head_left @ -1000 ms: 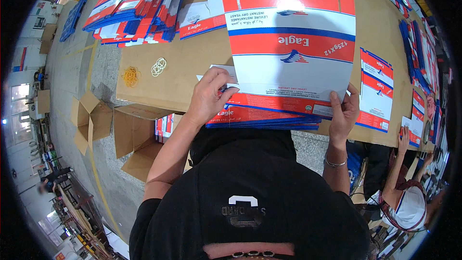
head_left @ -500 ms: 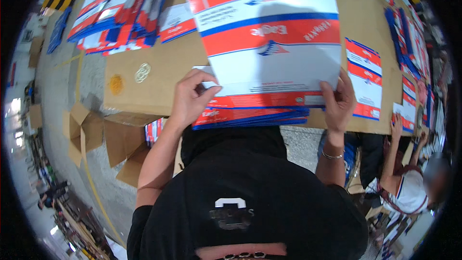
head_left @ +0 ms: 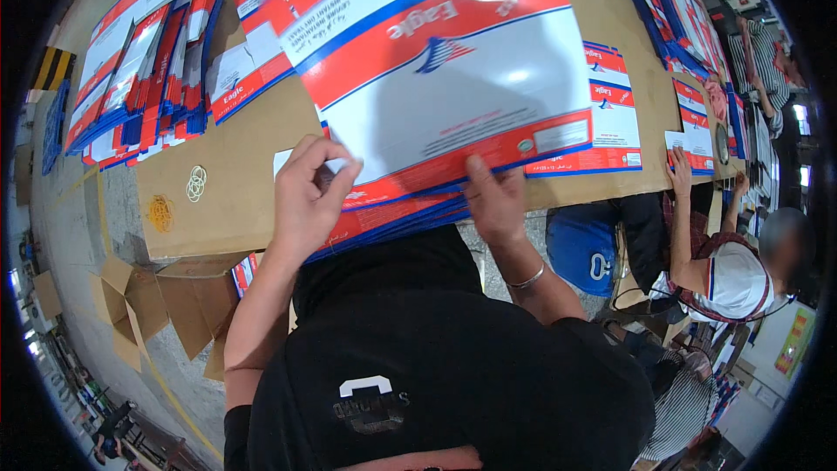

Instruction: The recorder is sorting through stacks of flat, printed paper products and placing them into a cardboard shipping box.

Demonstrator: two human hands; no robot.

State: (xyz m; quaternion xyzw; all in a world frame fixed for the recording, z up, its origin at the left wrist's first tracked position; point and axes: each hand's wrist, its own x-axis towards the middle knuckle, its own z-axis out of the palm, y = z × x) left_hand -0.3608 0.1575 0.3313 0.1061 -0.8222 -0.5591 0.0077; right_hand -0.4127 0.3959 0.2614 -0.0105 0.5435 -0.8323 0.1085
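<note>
Cardboard boxes [head_left: 131,296], open and brown, are seen on the floor at the far left, with rough flaps folded outward. Above them, glossy flat sheets in red, white and blue are piled in overlapping stacks [head_left: 144,70] on the brown table [head_left: 235,183], whose surface is matte like kraft board. A small bunch of rubber bands [head_left: 197,183] is laid on this surface, just beside an orange one.

The left hand [head_left: 309,201] is closed in a pinch, with thumb and fingers bent on the near left corner of the printed sheet pile [head_left: 445,70], at the table's front edge. The top sheet is large, smooth and shiny, rectangular, with light reflected on it. The right hand [head_left: 495,205] is laid flat and mostly open on the pile's near edge, fingers pressed on top, thumb underneath; a thin bracelet is worn on the wrist.

Further right, smaller printed sheets [head_left: 615,113] are spread, and another person's hand [head_left: 678,170] is rested on the table edge.
</note>
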